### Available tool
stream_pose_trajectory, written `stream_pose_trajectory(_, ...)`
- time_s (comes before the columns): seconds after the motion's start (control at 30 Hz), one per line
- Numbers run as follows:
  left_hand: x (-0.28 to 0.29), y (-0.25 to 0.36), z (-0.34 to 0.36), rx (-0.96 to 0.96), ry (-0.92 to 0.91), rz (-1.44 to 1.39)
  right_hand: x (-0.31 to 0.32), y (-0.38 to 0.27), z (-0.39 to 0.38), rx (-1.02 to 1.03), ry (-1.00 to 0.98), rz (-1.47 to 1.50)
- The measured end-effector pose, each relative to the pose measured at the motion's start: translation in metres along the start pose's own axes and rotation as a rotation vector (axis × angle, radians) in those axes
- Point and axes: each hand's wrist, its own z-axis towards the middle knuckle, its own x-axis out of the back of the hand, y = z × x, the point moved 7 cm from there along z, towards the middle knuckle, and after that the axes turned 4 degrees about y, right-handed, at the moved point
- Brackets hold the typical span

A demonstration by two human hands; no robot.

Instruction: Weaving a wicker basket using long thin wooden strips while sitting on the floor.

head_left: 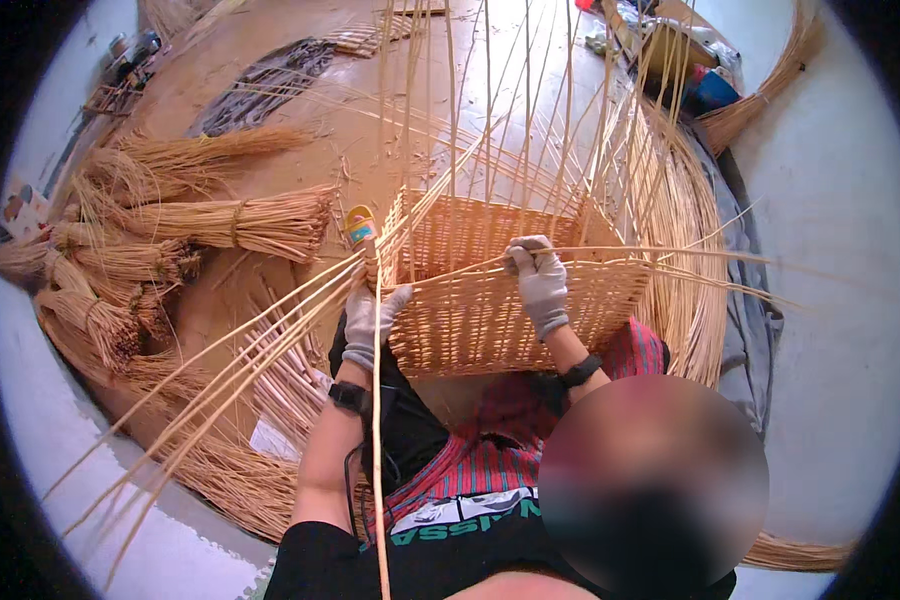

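Note:
A half-woven wicker basket, rectangular, stands in front of my knees with tall upright stakes rising from its walls. My left hand, in a pale glove, is closed on the basket's near left corner, thumb along the near wall. My right hand, gloved too, pinches a thin wicker rod at the near wall's top edge; the rod runs on past the right side. Several loose rod ends fan out to the left from the corner by my left hand. One long rod hangs down toward my chest.
Tied bundles of rods lie on the floor at left, with more along the left wall. A long heap of rods curves beside the right wall. Dark strips lie farther back. A blue container sits among clutter at the back right.

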Motion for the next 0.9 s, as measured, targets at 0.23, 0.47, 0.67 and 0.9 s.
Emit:
stream_pose_trajectory(0.23, -0.008, -0.016, 0.002, 0.075, 0.052, -0.082, -0.017, -0.072, -0.054, 0.135, 0.008, -0.047)
stream_pose_trajectory(0.47, -0.007, -0.018, -0.002, 0.043, 0.185, -0.243, -0.140, -0.141, 0.031, 0.372, -0.316, -0.392)
stream_pose_trajectory(0.67, -0.011, -0.007, -0.007, 0.090, 0.234, -0.329, -0.215, -0.065, 0.111, 0.445, -0.123, -0.851)
stream_pose_trajectory(0.9, -0.005, -0.040, 0.003, 0.340, 0.051, -0.274, -0.188, -0.103, 0.083, 0.314, 0.185, -0.181)
